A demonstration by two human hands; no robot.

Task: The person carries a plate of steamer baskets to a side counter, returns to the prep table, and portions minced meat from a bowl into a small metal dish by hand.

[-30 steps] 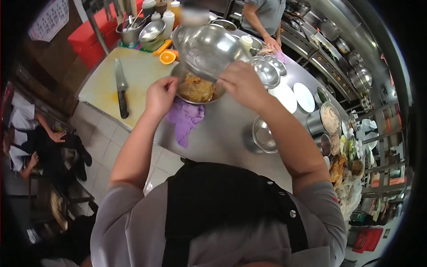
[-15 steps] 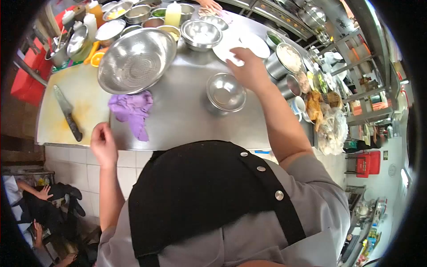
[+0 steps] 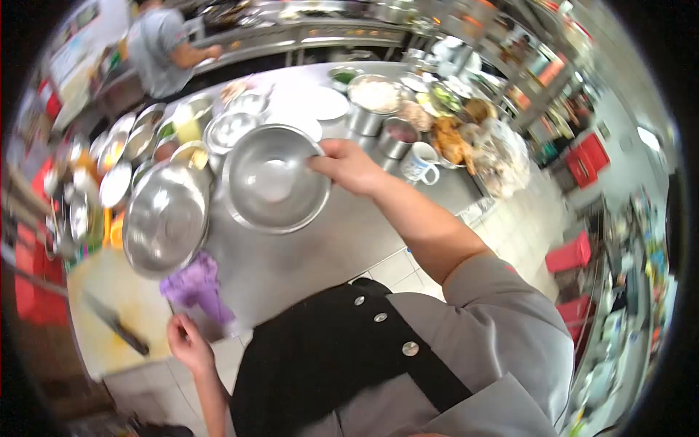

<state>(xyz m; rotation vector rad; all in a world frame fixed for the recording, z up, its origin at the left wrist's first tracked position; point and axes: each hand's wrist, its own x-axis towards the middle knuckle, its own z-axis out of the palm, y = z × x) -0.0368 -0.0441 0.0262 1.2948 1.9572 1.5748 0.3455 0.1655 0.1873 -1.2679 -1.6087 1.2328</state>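
My right hand grips the right rim of a stainless steel mixing bowl, thumb and fingers pinching its edge. The bowl is held above the steel table, its hollow side facing me. My left hand hangs at the table's front edge with its fingers loosely curled and nothing visible in them. Just beyond it lies a crumpled purple cloth. A large metal colander sits behind the cloth. To the left, a black-handled knife rests on a worn cutting board.
Metal bowls and white plates stand along the back. At the right are a pot of white food, a patterned mug and plastic bags. Another person stands near the stoves.
My right hand has taken hold of the mixing bowl's rim and lifted it off the table. The view has turned, bringing the stoves and another person into sight. My left hand stays curled.
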